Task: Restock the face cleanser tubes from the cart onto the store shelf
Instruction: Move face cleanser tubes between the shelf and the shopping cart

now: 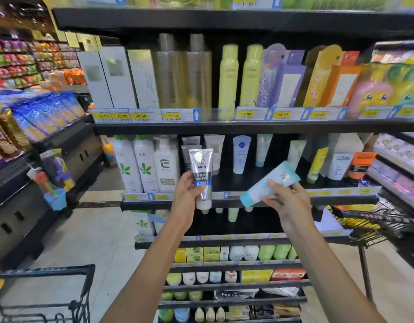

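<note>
The left hand (189, 190) grips a silver plastic men's cleanser tube (201, 177), upright with its long axis vertical and cap down, before the black store shelf (317, 199). The right hand (286, 201) pinches a pale teal-capped tube (268, 184), tilted, cap pointing down-left, crimped end up-right.

Bright overhead store light; glare on price strips (145, 115); edges bowed, blurred; centre fairly sharp.
</note>
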A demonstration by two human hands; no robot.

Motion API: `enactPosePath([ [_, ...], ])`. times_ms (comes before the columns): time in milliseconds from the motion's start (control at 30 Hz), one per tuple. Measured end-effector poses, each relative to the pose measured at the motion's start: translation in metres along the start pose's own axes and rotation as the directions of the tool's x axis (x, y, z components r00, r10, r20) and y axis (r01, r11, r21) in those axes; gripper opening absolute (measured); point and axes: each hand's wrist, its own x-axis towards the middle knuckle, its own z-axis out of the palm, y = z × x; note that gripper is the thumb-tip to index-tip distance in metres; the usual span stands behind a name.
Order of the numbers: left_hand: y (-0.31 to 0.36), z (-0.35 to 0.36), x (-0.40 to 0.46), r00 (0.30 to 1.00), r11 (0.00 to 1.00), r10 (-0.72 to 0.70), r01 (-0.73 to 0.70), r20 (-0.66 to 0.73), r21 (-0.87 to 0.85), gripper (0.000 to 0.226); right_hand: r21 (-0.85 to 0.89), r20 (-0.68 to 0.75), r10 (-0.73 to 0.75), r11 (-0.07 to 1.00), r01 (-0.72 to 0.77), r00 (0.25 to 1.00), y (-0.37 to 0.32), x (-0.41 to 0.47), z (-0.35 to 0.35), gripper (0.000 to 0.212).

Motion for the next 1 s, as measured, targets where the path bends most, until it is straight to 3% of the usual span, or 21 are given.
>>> enactPosePath([
  [133,0.000,0.006,0.023,0.991,0.999,0.029,-0.026,-0.130,0.025,0.043,-0.055,0.052,0.021,0.998,-0.018,0.998,-0.003,0.027,-0.001,0.035],
  [300,-0.004,0.013,0.047,0.963,0.974,0.115,-0.060,-0.245,0.219,0.038,-0.122,0.119,0.031,0.992,-0.016,0.992,-0.009,0.063,-0.003,0.029],
  [500,-0.012,0.016,0.073,0.913,0.887,0.201,-0.016,-0.354,0.462,0.074,-0.162,0.194,0.029,0.987,0.003,0.981,-0.013,0.096,0.001,0.042],
  [633,-0.012,0.024,0.074,0.880,0.848,0.307,-0.080,-0.362,0.525,0.056,-0.195,0.213,0.039,0.981,0.004,0.976,-0.011,0.109,0.002,0.042],
  [733,-0.013,0.026,0.074,0.857,0.812,0.370,-0.110,-0.359,0.573,0.056,-0.222,0.211,0.044,0.975,0.004,0.977,-0.008,0.115,0.002,0.041],
  [1000,-0.030,0.021,0.071,0.854,0.691,0.396,-0.037,-0.336,0.722,0.049,-0.278,0.216,0.045,0.960,0.017,0.975,0.001,0.125,0.002,0.041],
])
